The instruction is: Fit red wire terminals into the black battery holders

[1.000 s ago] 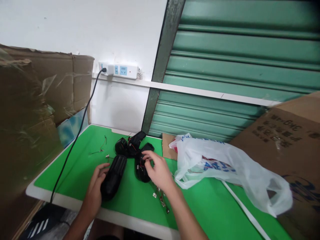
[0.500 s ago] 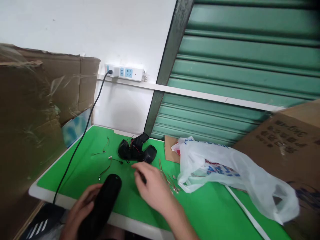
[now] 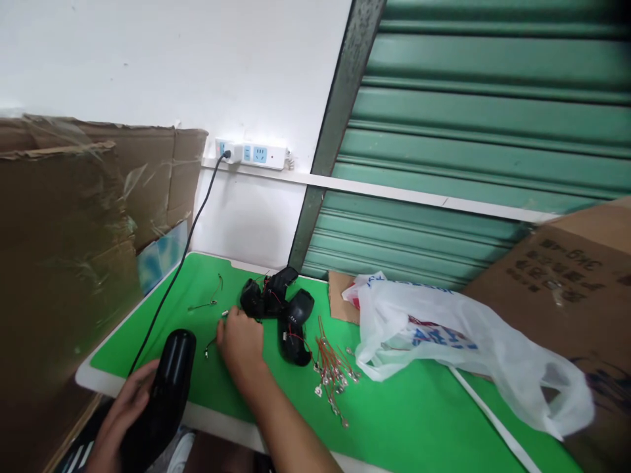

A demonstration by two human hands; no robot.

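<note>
Left hand (image 3: 129,401) holds the black plastic case (image 3: 172,378); keep it still. Right hand (image 3: 242,341): can't tell its grip; go softly near the thin wire (image 3: 208,351).

One head-worn camera looks forward and down across the table (image 3: 404,414), close behind the left hand (image 3: 122,410) and right hand (image 3: 242,341), facing the wall (image 3: 148,59) at upper left and green shutter (image 3: 473,105) at upper right.
</note>
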